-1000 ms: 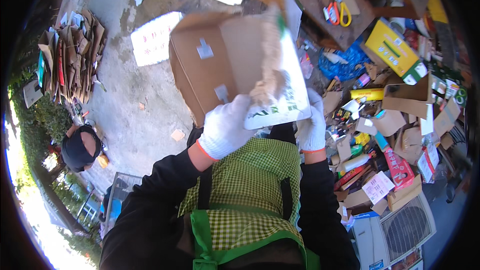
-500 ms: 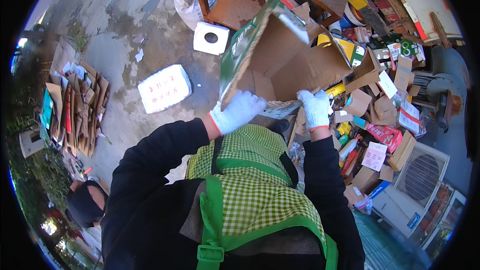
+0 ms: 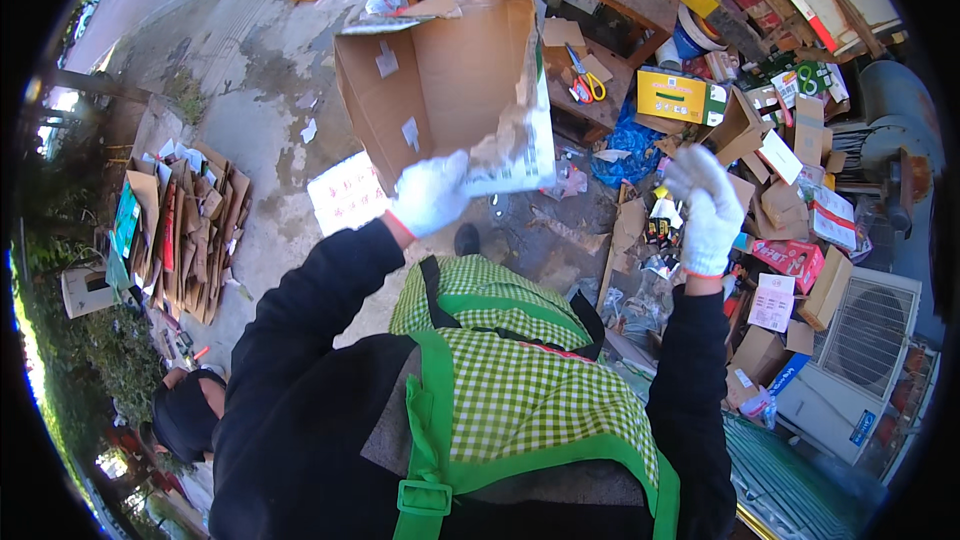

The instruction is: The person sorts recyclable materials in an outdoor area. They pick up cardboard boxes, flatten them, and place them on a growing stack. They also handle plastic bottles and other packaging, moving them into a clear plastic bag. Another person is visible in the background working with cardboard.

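Note:
A large cardboard box (image 3: pixel 465 60), brown inside with a torn near edge, is held up in front of me, its open side facing me. My left hand (image 3: pixel 432 192), in a white knit glove, is closed on the box's near lower edge. My right hand (image 3: pixel 705 208), gloved the same way, is apart from the box, over the cluttered pile to the right. Its fingers are loosely bent and spread, with nothing seen in them. Scissors (image 3: pixel 584 80) with orange and yellow handles lie on a wooden chair seat (image 3: pixel 590 118) beyond the box.
Flattened cardboard (image 3: pixel 185 230) is stacked at the left, near a person (image 3: pixel 190 410). A white printed block (image 3: pixel 345 192) lies partly behind the box. On the right are a yellow carton (image 3: pixel 680 98), loose boxes, a blue plastic bag (image 3: pixel 628 150) and an air-conditioner unit (image 3: pixel 855 355).
The box has swung left and turned, now in my left hand alone. My right hand has let go and moved right. The scissors and chair seat have come into sight.

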Motion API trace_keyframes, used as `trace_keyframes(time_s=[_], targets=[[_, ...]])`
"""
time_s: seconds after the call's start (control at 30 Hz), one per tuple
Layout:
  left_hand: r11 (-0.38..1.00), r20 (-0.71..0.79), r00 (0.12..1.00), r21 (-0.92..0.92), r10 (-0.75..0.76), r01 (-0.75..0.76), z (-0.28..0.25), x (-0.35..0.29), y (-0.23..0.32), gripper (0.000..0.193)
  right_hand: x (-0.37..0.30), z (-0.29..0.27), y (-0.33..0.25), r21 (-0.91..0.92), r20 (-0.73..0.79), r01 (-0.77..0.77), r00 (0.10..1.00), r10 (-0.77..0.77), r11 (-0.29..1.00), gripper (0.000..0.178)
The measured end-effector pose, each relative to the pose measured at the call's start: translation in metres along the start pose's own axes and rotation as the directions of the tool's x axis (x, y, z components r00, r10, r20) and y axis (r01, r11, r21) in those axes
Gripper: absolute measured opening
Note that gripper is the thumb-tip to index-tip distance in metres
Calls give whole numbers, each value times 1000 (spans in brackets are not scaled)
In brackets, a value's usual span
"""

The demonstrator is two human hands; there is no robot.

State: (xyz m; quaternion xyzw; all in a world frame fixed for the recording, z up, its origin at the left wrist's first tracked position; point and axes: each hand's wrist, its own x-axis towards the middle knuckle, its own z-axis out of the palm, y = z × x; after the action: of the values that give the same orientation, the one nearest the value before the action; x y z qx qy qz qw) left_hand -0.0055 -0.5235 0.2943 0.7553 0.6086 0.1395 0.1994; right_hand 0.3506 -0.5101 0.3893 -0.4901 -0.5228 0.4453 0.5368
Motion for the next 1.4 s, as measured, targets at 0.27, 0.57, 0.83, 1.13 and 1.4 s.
trace_keyframes(time_s=[0.27, 0.57, 0.83, 1.13, 1.4], targets=[[977, 159, 967, 48, 198, -208, -35, 0, 105, 22, -31, 63, -51, -664, 668, 745, 630, -396, 65, 67], [851, 63, 874, 206, 481, -483, -104, -27, 147, 48, -32, 81, -81, -705, 682, 629, 728, 69, 329, 51], [872, 348, 800, -221, 488, -436, -139, -52, 125, 26, -62, 106, -103, -488, 859, 852, 507, -69, 189, 30], [789, 296, 762, -447, 576, -423, -168, -95, 62, 39, -90, 169, -136, -412, 896, 858, 443, -39, 306, 36], [776, -45, 937, -547, 347, -313, -176, -138, 35, 61, -96, 197, -131, -606, 776, 601, 591, 221, 521, 75]])
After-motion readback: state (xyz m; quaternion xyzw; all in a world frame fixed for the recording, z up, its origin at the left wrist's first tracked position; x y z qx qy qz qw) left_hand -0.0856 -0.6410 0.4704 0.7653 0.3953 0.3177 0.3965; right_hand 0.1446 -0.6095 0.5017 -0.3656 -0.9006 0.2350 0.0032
